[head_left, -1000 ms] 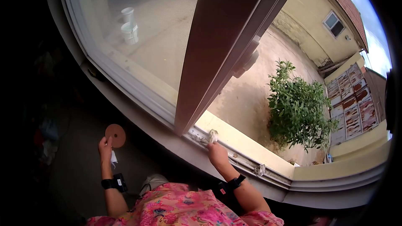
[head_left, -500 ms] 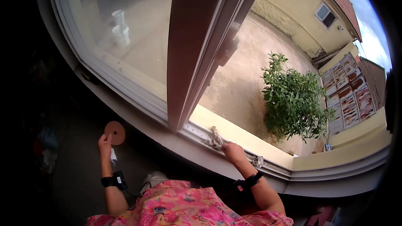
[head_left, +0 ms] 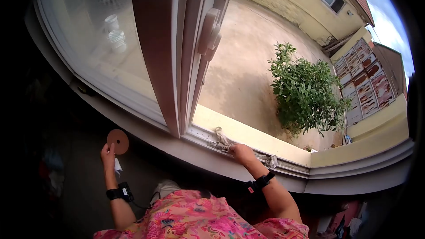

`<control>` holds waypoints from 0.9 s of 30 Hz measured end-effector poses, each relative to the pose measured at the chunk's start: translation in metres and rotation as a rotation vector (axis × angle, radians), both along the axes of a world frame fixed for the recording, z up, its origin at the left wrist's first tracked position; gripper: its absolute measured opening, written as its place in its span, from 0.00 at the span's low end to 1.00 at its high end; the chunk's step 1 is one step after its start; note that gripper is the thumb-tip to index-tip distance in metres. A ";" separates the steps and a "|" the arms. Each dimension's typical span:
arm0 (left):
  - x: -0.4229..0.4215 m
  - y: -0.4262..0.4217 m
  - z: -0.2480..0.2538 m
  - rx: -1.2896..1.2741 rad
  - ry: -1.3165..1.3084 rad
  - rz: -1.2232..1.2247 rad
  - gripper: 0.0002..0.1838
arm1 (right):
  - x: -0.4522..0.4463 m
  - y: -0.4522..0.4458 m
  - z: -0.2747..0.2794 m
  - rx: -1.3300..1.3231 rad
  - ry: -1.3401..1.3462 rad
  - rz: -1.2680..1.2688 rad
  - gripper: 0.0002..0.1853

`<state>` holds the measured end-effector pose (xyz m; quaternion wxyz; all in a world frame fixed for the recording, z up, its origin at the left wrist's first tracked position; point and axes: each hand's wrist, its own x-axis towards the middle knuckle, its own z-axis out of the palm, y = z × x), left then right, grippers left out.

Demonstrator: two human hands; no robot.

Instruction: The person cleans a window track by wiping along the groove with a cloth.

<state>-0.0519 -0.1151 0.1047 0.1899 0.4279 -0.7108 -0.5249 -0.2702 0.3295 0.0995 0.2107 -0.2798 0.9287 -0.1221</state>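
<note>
In the head view, my left hand is closed on a flat, round, reddish-brown disc with a small hole at its centre. A white scrap like tissue hangs below the fingers of that hand. Bent over the window's lower track, my right hand is closed on a crumpled, dirty whitish cloth or paper. Part of this wad sticks up left of the fingers; the rest is hidden under the hand. Another crumpled whitish piece lies in the track to the right, beside the wrist.
A sliding window sash with a white handle stands left of the opening. The pale sill runs along the near side. Outside are a leafy bush, a yellow wall and a rusty gate. White buckets show through the glass.
The view has shifted slightly, so the sash and its handle appear farther left. Both hands keep their holds, and the right hand stays at nearly the same part of the track.
</note>
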 end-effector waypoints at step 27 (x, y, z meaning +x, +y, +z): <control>-0.025 0.001 -0.004 -0.002 0.010 -0.097 0.09 | 0.048 0.046 0.026 0.085 0.188 -0.299 0.07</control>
